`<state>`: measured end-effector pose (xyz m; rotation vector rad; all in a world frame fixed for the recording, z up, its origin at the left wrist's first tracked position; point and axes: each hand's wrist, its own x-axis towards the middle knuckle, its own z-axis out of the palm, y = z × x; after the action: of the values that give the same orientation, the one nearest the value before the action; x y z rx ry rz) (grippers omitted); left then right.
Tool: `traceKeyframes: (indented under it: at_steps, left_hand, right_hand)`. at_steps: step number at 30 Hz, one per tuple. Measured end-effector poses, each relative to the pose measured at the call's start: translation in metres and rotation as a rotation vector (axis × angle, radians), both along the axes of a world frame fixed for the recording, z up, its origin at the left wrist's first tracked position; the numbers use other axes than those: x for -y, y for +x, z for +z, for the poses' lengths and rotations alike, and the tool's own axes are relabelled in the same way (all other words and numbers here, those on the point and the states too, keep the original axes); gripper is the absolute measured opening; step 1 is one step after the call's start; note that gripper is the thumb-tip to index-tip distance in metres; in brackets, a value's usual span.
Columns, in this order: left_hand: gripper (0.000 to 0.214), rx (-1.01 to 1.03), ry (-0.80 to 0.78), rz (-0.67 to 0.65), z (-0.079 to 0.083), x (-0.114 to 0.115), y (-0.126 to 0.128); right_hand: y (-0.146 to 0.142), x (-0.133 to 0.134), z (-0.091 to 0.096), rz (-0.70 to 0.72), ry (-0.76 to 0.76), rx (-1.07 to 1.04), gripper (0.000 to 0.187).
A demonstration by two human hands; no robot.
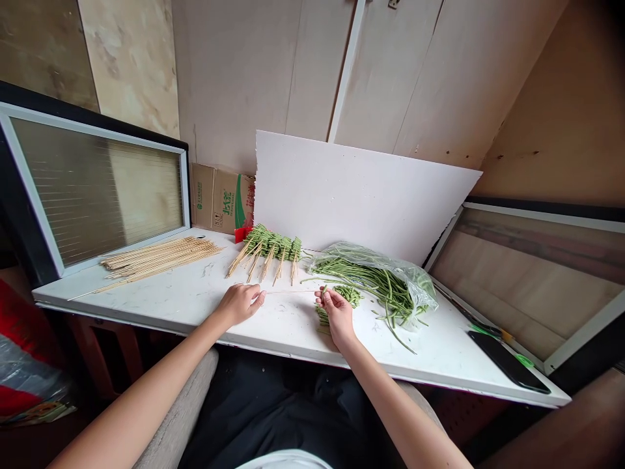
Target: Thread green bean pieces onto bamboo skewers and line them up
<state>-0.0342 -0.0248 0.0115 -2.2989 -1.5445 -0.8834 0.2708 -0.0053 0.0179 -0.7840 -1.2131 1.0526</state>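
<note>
Left hand (238, 304) here, thumb and fingertips together in a pinching grip on the near end of a thin bamboo skewer (291, 292), which runs almost level across to the right hand (338, 316). And the right grip is pinched too, on a short green bean piece (325, 290) at the skewer's far end; whether the tip is through it, too small to tell. The skewer is pale, slim and straight, faint against the white; the bean piece is bright green.

Just beneath and beside the right hand, a heap of cut bean pieces (350, 296), partly covered by the fingers. Beyond, bundled green skewers (275, 245), packed tight with pieces, bare sticks fanned toward the person. To their right, long whole beans (364, 273) spill out of a clear plastic bag (424, 290). Far left, a spread of loose skewers (163, 257).

Now the edges: the table's (288, 335) front edge runs right below both hands, close to the lap. White tabletop shows between the left hand and the loose skewers, and again from the beans to the black phone (508, 361). A white board (351, 189) leans behind, a cardboard carton (219, 198) beside it, framed panes (102, 189) closing both sides.
</note>
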Motion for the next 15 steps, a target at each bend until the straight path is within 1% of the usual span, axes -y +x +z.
traceKeyframes:
  at_steps: [8,15]
  left_hand:
    - [0.041,0.015,0.004,-0.002,0.0018,0.0016,0.0003]
    - [0.041,0.026,0.004,0.013,-0.0010,-0.0010,0.0000]
  right_hand:
    - [-0.0001,-0.0011,-0.0013,-0.023,0.007,0.018,0.048]
    - [-0.0001,-0.0009,-0.0010,-0.017,-0.005,-0.009,0.042]
